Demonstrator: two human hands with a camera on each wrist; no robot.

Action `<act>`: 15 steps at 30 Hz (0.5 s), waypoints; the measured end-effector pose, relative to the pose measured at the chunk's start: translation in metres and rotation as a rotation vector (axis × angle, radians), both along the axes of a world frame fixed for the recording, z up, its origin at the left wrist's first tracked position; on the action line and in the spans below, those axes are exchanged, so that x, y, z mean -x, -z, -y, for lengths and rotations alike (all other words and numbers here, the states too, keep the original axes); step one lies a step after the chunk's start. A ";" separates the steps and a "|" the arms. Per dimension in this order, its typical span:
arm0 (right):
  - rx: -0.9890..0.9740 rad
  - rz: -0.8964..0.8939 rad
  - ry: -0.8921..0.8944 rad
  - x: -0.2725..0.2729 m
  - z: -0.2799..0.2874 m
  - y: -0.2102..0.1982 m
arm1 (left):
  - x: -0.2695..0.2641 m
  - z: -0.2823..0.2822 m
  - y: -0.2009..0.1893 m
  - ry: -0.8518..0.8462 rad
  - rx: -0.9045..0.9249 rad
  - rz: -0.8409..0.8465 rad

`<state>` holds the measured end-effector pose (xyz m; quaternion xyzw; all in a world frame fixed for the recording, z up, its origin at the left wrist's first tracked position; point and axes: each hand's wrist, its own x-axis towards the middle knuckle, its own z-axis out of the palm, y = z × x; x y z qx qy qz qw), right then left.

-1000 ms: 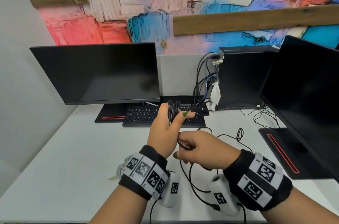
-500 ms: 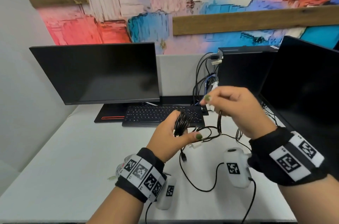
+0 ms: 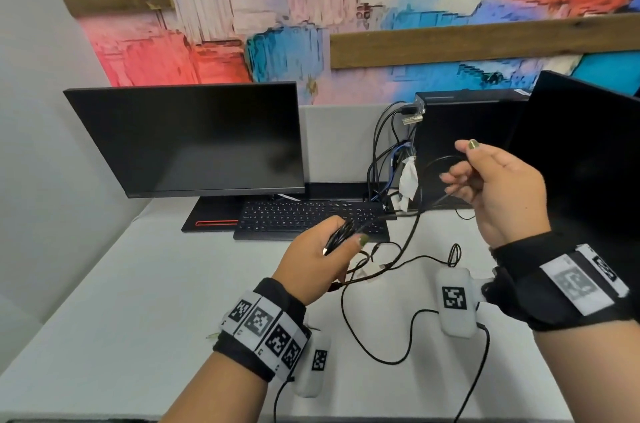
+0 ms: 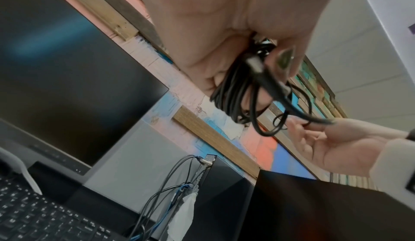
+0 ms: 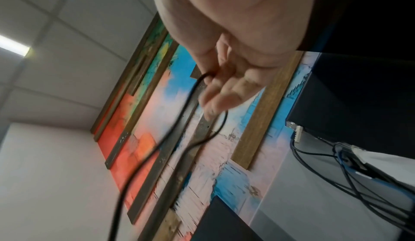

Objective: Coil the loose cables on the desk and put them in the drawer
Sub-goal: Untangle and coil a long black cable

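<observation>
My left hand [image 3: 317, 258] gripped the half-wound black cable coil [image 4: 235, 92], my right hand [image 3: 498, 187] pinched its loose tail [image 3: 412, 232]; no drawer was visible.

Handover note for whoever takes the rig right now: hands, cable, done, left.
Left hand: grips the coiled bundle of black cable, thumb pressed over the loops.
Right hand: raised toward the right monitor, fingers pinching a loose loop of the same cable.
Cable tail lies slack on the desk between the wrists.
Done: several turns coiled.
Left: wrap the remaining slack, then stow the bundle. No drawer is in view.
</observation>
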<state>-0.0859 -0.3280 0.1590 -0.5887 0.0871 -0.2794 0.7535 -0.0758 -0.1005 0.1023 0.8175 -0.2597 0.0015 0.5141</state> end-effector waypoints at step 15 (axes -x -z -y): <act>0.284 -0.393 -0.387 0.002 -0.034 0.036 | 0.001 0.008 -0.017 0.118 0.513 -0.215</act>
